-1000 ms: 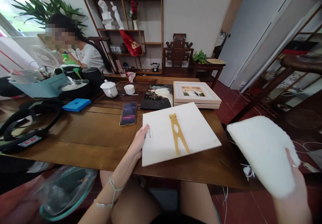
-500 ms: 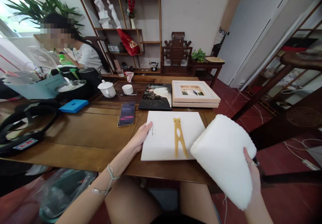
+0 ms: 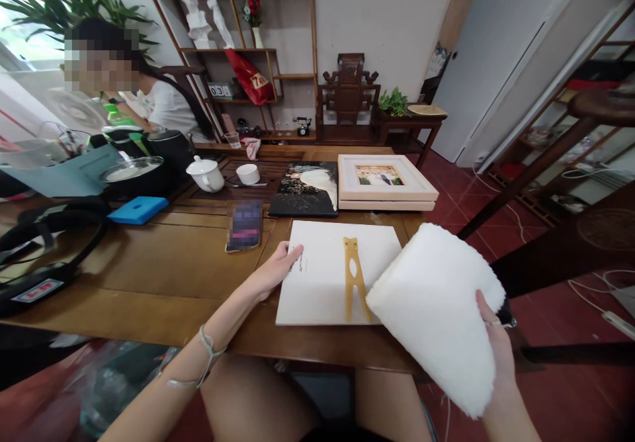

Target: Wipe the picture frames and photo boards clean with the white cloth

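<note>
Since the frame of one second ago, we find that the white, fleecy, roughly fan-shaped pad (image 3: 436,296) has moved leftward, from beyond the table's right end to in front of the board's right side. We note also that the flat, white, rectangular board (image 3: 312,293) now sits squarer to the table's near edge.

From the head view, the only one supplied, we record the left hand (image 3: 270,273) gripping the board's left edge, thumb on the upper face; its other fingers are partly hidden. We record the right hand (image 3: 499,346) pinching the pad's right edge, thumb on the near side, far fingers out of sight. The pad hides the board's right corner; we cannot tell whether the two touch. On the board lies a flat, yellow-tan, cat-headed piece with two long legs (image 3: 350,253). Beneath the board is the brown wooden table (image 3: 169,283); just beyond it lies a dark, glossy photo panel (image 3: 285,197).

On handling, we judge the pad light, soft and yielding, best held by its rim with a broad grip. We judge the board stiff and smooth, best held at opposite edges and kept level, since the loose-looking yellow-tan piece may slide.
</note>
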Demonstrator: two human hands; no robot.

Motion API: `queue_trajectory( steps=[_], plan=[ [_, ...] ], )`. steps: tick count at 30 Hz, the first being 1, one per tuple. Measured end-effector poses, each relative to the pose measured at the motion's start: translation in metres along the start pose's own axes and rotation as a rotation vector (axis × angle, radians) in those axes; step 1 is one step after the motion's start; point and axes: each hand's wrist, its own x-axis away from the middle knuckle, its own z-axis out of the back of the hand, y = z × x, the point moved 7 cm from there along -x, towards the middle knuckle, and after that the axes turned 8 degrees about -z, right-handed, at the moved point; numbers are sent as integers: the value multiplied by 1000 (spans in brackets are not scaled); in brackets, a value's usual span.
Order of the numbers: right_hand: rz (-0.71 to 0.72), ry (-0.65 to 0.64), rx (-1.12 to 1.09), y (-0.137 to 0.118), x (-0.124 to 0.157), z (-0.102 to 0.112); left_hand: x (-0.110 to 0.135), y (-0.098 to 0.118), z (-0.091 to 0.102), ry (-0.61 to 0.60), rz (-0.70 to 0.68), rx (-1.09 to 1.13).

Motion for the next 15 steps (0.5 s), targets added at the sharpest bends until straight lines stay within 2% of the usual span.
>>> queue_trajectory(
  steps=[3, 5, 9, 12, 15],
  plan=[
    [-62, 40, -72, 5, 0, 2, -2, 5, 7, -15, -72, -201],
    [-134, 94, -150, 10, 1, 5, -2, 11, 8, -19, -152, -420],
    [-273, 198, -272, 21, 7, 6, 4, 23, 2, 57, -300, -834],
    [-330, 255, -297, 24, 11, 4, 13, 26, -5, 90, -365, -904],
    [-319, 278, -273, 23, 13, 1, 25, 26, -7, 179, -413, -905]
  ],
)
